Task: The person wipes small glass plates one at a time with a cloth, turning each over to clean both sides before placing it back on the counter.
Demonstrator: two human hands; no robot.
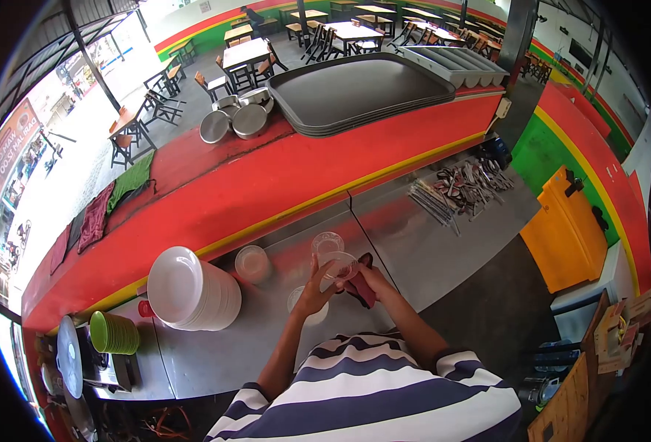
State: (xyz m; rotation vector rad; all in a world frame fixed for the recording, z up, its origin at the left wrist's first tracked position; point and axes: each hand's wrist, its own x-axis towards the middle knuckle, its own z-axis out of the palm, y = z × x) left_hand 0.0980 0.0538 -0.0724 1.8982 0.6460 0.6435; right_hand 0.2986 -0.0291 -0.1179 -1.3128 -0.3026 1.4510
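A clear glass bowl [338, 266] is held up over the metal counter, with the fingers of my left hand [315, 292] wrapped round its left side. My right hand [372, 282] grips a dark red cloth [362, 289] against the bowl's right side. Just beyond the held bowl stands another clear bowl [328, 242]. A stack of clear bowls [253, 264] is to the left, and one more clear dish [307, 308] sits partly behind my left wrist.
White plates [193, 289] and green bowls [114, 333] are stacked at the left. Cutlery [462, 190] lies heaped at the right of the metal counter [421, 258]. Black trays [362, 88] and metal pots [233, 118] rest on the red ledge. A yellow bin [565, 232] stands right.
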